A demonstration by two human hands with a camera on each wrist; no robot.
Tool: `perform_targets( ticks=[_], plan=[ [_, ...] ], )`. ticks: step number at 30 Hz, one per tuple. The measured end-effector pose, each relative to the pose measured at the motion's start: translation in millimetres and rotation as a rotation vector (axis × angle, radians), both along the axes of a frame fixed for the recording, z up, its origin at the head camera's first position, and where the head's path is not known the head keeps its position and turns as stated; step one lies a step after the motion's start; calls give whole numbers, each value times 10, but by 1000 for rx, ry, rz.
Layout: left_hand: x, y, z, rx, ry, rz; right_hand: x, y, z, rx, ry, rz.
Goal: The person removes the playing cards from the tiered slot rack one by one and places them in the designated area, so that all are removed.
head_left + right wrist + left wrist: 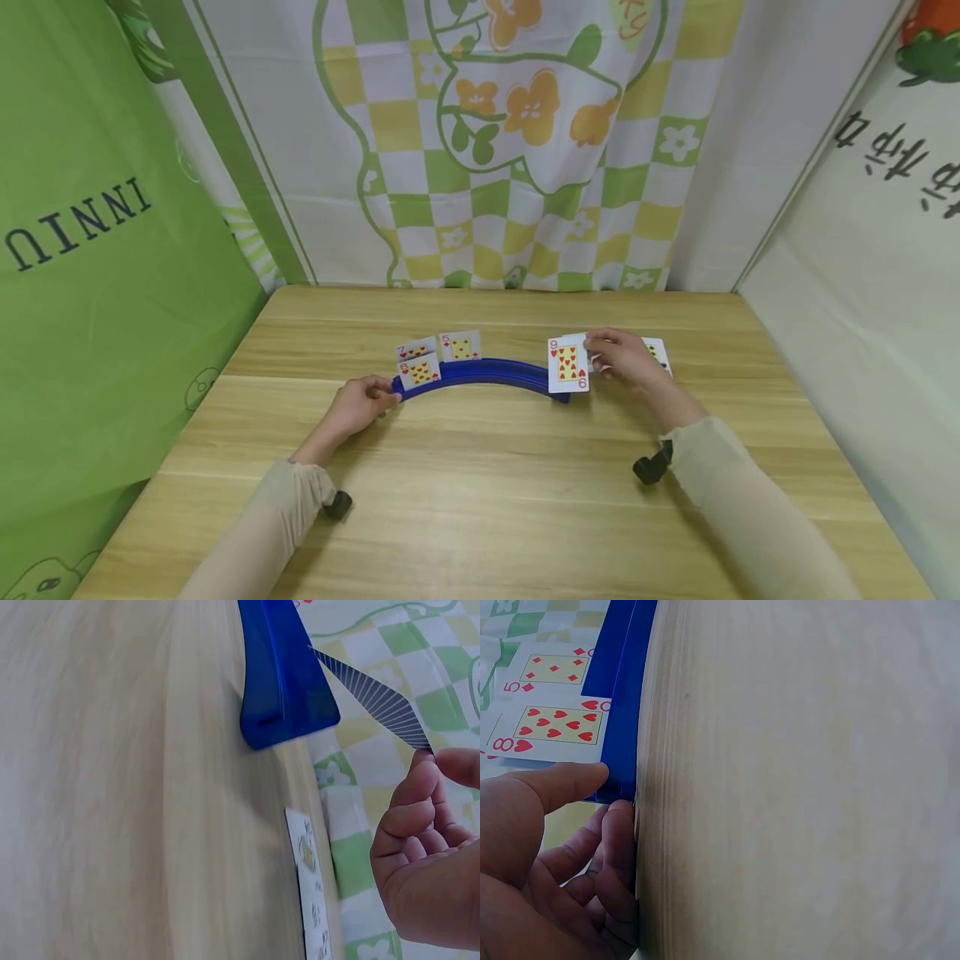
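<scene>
A curved blue playing-card holder [487, 369] lies on the table. My left hand [358, 407] grips its left end, the thumb [581, 782] on top near the corner. An eight of hearts [422, 373] stands in the holder at that end, with a red seven [411, 347] behind it and a five of diamonds [461, 343] to the right. My right hand [621, 357] pinches a nine of hearts [567, 367] by its edge, face towards me, just above the holder's right end. In the right wrist view the striped back of this card [382, 701] shows.
More face-up cards [657, 350] lie on the wooden table [480, 500] behind and right of my right hand, partly hidden by it. A patterned curtain [525, 208] hangs at the table's far edge, and cloths flank both sides.
</scene>
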State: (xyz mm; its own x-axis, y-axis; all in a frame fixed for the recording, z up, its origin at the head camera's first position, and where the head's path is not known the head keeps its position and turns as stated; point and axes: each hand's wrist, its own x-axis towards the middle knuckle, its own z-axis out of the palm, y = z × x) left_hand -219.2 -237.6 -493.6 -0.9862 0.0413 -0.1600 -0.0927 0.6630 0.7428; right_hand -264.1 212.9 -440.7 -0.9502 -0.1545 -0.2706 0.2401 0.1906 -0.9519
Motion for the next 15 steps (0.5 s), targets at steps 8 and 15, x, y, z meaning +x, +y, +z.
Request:
perform_targets(
  ticks=[8,15],
  plan=[
    [4,-5,6,-7,3,-5,31,194,-55,-1,-7,-31],
    [6,-10,-5,4,-4,-6,31,304,-62,-8,-4,-36]
  ],
)
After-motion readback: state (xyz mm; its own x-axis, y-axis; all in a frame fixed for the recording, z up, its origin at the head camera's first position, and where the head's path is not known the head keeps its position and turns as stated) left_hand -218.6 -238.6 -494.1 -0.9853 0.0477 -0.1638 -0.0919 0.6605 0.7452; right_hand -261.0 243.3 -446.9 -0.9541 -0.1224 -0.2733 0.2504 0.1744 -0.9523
